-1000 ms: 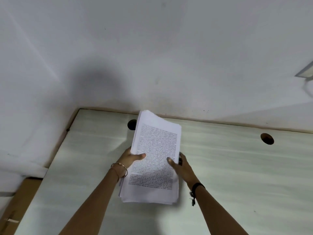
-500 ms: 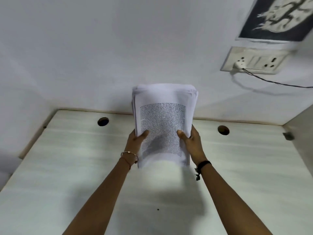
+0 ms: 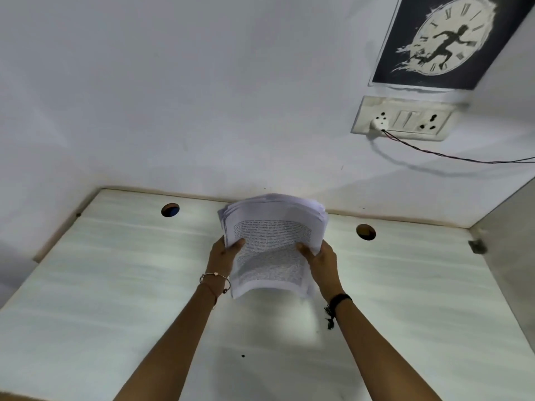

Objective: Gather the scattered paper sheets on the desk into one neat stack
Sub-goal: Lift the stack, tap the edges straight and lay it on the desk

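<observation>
Both hands, the left hand (image 3: 223,256) and right hand (image 3: 322,263), pinch the thick white printed paper stack (image 3: 272,244) by its sides, upright above the pale wooden desk (image 3: 115,285) near its back edge, likely to tap it even.

pale wood-grain desk (image 3: 115,285), 2 round holes (image 3: 170,210) (image 3: 366,232) near its back edge, 1 dark speck (image 3: 243,356) on it.

A dark poster (image 3: 451,41) showing a clock face is fixed to the white wall (image 3: 202,96). A switch panel (image 3: 402,118) is mounted just below it. A white plug (image 3: 379,123) is inserted at its left, with a thin cable (image 3: 440,154) led rightward.
</observation>
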A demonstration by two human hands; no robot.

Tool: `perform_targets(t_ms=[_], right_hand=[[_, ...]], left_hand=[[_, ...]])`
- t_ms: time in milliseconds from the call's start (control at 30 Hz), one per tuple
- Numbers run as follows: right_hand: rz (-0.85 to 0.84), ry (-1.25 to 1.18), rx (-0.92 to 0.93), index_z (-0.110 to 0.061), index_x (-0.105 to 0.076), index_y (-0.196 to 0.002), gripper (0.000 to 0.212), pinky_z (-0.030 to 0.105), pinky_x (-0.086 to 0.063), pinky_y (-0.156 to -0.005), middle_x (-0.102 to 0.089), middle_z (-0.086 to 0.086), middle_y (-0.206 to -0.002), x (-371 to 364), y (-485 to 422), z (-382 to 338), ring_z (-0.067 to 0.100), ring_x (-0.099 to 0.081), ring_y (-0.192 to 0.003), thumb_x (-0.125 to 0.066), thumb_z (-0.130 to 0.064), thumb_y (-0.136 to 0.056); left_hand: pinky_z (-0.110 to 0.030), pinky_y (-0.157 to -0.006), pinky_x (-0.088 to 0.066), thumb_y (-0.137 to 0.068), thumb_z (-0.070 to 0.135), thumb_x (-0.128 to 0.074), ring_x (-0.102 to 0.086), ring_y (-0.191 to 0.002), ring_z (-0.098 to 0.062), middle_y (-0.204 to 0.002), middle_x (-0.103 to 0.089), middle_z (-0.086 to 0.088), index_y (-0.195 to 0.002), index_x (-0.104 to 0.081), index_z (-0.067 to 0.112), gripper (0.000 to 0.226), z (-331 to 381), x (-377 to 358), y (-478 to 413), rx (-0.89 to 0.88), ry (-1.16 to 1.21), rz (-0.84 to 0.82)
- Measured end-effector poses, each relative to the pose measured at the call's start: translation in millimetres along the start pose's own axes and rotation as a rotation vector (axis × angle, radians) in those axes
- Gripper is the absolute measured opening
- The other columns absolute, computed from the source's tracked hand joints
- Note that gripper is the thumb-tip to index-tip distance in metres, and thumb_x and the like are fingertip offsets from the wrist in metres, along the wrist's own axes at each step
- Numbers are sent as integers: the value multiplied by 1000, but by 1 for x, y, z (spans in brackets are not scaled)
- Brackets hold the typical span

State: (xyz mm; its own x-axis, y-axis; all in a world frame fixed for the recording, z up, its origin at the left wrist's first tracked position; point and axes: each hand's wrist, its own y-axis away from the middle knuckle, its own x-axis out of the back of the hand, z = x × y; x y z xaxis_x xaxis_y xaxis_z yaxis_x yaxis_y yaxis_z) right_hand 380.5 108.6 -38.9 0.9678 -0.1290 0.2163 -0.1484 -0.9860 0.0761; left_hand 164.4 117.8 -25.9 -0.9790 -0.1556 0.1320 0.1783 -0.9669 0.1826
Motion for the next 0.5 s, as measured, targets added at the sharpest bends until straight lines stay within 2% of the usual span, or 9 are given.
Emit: perform_targets(t_ms=[100,200,300,367,400,433,500], right_hand=[[10,33,51,-13,-57,-91,13,9,-42,-58,-61,-3,-79,6,-7,-12,15,-57,-73,-66,-21,-88],[-54,33,20,-23,-55,-112,40,21,-48,-73,-63,-11,-97,10,-5,-20,6,-60,-88,-70,-44,-80],[-12,-129,84,-22,-55,-105,56,15,-42,-69,-60,-16,-90,14,-5,-36,-1,-56,-80,-61,-65,-70],[40,-222,124,-23,-57,-105,52,14,-43,-75,-61,-15,-94,15,-9,-53,0,-56,-87,-57,-65,-74],[73,-250,128,-24,-58,-105,48,13,-44,-76,-62,-14,-94,15,-13,-63,0,-57,-88,-56,-64,-77],[98,-264,116,-24,-59,-103,45,11,-44,-75,-63,-12,-91,13,-16,-73,1,-57,-85,-57,-62,-80],[155,-228,75,-20,-59,-101,38,10,-44,-68,-63,-9,-84,3,-23,-84,1,-58,-78,-60,-54,-85]], left_hand=[[-24,-83,-49,-87,10,-61,-59,-94,-20,-105,-62,-7,-116,-57,5,30,13,4,-2,-84,-37,-15],[-30,-87,-48,-73,22,-77,-59,-97,-22,-105,-62,-6,-116,-57,7,50,11,9,-6,-23,-75,-8],[-31,-87,-47,-74,5,-75,-58,-98,-23,-101,-63,-7,-111,-58,9,41,7,10,-3,12,-39,2],[-27,-82,-50,-74,1,-73,-59,-93,-21,-95,-65,-2,-108,-58,12,39,5,10,2,16,-4,-24],[-20,-78,-53,-73,0,-73,-61,-90,-17,-93,-65,2,-108,-58,13,40,7,10,3,6,14,-31],[-13,-72,-53,-73,-1,-73,-61,-88,-12,-92,-65,5,-107,-58,13,40,7,9,4,1,22,-32],[-8,-68,-52,-71,1,-77,-61,-87,-7,-93,-65,6,-108,-58,14,43,8,9,3,-8,33,-25]])
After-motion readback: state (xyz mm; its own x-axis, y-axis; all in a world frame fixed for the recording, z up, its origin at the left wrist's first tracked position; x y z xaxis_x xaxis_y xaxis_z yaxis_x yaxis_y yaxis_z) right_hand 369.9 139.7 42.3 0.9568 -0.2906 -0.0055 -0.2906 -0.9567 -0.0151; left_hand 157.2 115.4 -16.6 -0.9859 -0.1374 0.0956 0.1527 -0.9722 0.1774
